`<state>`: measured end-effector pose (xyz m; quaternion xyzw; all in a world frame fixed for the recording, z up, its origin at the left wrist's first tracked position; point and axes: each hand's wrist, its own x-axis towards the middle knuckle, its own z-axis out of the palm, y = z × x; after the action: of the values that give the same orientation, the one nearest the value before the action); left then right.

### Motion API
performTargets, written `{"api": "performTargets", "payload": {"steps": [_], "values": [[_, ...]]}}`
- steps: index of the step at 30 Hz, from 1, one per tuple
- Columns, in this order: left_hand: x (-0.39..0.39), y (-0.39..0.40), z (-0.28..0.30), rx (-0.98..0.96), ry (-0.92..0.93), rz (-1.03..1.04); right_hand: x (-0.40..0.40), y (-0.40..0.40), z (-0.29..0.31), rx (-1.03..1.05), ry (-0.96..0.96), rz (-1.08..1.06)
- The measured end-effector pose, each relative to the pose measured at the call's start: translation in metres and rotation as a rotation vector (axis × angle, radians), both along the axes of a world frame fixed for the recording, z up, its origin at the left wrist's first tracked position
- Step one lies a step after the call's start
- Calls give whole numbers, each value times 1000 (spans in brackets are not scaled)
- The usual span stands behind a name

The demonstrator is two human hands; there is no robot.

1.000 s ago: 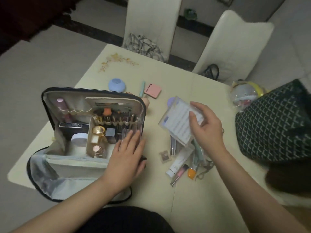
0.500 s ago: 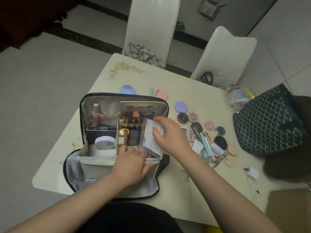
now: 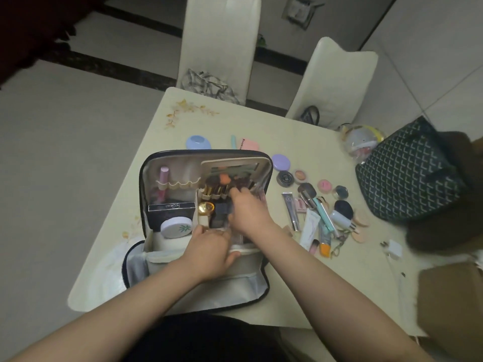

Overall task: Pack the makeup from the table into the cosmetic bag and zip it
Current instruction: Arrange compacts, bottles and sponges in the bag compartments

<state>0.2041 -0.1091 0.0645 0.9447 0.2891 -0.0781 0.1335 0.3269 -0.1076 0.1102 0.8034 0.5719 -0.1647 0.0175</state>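
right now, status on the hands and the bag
Both hands in open cosmetic bag. Left hand at front edge, right hand pushing into right compartment. Loose makeup on table, unpacked.

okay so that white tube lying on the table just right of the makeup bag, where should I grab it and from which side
Pinch the white tube across its middle, coming straight down from above with the right hand. It lies flat on the table, running near to far. The silver tube lies to its left and the teal stick to its right, so a sideways approach would likely knock them.
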Motion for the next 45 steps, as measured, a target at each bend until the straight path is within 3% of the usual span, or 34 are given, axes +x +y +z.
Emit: {"api": "performTargets", "payload": {"steps": [7, 15, 19, 22, 24, 26, 31, 38, 45], "values": [[2, 2, 0, 5, 52, -37, -3, -35, -20, 149, 36, -30], [5, -2, 0, -3, 99, -59, -2, -38, -38, 68, 40, 1], [7, -3, 0, 19, -34, 25, 7, -36, -42, 71, 197, -36], [15, -1, 8, 1, -180, 66, 18, -41, -28, 345, 354, -83], [24, -4, 16, -53, -156, 77, 35, -47, -14, 557, 325, -167], [32, -6, 19, -75, -122, 87, 63, -53, -6, 626, 317, -285], [64, -18, 23, -95, -124, 176, 148, -46, -30, 435, 270, -474], [100, -28, 9, -118, 1, 364, 236, 5, -75, 147, 204, -302], [112, -29, 1, -121, -12, 459, 279, 73, -109, 24, 278, -326]]}}
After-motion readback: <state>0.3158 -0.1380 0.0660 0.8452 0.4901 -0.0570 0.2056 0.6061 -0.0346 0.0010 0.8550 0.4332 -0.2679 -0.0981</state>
